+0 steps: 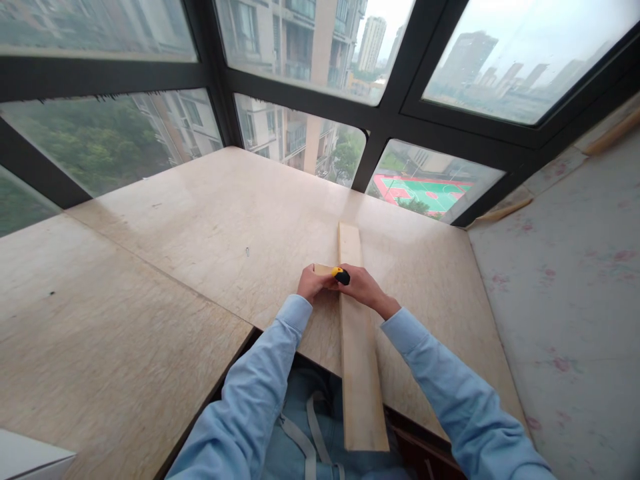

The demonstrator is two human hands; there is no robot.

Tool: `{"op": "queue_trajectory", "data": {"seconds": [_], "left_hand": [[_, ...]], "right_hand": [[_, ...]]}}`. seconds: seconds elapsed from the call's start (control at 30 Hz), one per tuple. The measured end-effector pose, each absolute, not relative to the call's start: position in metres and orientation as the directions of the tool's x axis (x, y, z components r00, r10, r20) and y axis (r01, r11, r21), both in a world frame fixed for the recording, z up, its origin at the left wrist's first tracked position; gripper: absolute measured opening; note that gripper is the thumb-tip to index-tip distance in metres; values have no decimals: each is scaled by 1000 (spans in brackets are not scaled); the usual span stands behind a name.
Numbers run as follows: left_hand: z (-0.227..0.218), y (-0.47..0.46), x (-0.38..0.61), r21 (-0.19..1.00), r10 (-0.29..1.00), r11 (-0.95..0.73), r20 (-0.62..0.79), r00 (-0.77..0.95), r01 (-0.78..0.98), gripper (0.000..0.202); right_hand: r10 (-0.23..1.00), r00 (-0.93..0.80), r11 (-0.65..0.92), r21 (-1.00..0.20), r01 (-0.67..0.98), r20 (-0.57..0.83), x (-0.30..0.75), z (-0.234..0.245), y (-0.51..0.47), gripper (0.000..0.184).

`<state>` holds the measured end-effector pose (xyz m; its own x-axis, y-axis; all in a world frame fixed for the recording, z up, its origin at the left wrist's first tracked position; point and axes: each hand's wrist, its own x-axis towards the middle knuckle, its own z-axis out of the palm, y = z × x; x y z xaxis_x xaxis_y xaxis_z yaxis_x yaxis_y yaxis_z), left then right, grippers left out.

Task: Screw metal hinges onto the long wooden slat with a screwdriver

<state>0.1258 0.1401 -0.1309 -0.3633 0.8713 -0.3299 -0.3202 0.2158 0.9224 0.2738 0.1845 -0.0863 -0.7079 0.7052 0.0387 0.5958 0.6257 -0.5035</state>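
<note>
My left hand (311, 283) is closed around a small piece of pale wood (324, 269), and only its top edge shows. In my right hand (364, 285) is a yellow and black handle (341, 275), which looks like a utility knife; its blade is hidden. Both hands meet at the small wood piece, just above a long wooden plank (361, 380). The plank lies lengthwise on the tabletop (280, 213), and its near end juts out past the edge towards my lap.
A small metal clip or staple (247, 252) lies left of my hands, and a dark speck (52, 293) is farther left. A white box corner (30, 457) sits at the lower left. Windows (300, 133) border the far side, and a floral-papered wall (565, 300) the right.
</note>
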Motion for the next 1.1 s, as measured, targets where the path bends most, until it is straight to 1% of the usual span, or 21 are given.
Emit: {"op": "queue_trajectory", "data": {"seconds": [0.07,0.2,0.4,0.63,0.73,0.8,0.87,0.97,1.03,1.1], "left_hand": [[-130,140,126,924,869,225,-333,-366,-309,42],[-126,138,128,891,869,290,-398,-294,-351,47],[-126,139,129,898,862,324,-410,-297,-299,50],[-123,139,129,882,868,339,-427,-252,-327,49],[-119,138,129,878,865,340,-433,-255,-337,47],[-118,138,129,881,863,331,-427,-269,-338,44],[-118,138,129,883,864,320,-421,-276,-344,42],[-121,139,129,878,869,307,-417,-268,-368,43],[-124,140,129,877,872,296,-410,-269,-378,43],[-127,141,129,880,873,290,-404,-274,-375,42]], "right_hand": [[694,-717,633,-521,572,57,275,-87,185,7],[682,-726,640,-548,539,82,278,-87,185,11],[656,-749,657,-561,504,95,281,-86,187,20],[642,-760,652,-595,469,105,286,-89,190,21],[667,-733,643,-600,476,134,289,-87,190,19],[706,-686,619,-626,475,178,291,-82,186,17],[755,-614,575,-681,454,229,293,-72,181,19],[860,-429,445,-818,365,276,297,-54,169,25],[921,-253,352,-910,220,295,300,-40,163,29],[943,-102,319,-948,4,317,301,-27,158,31]]}}
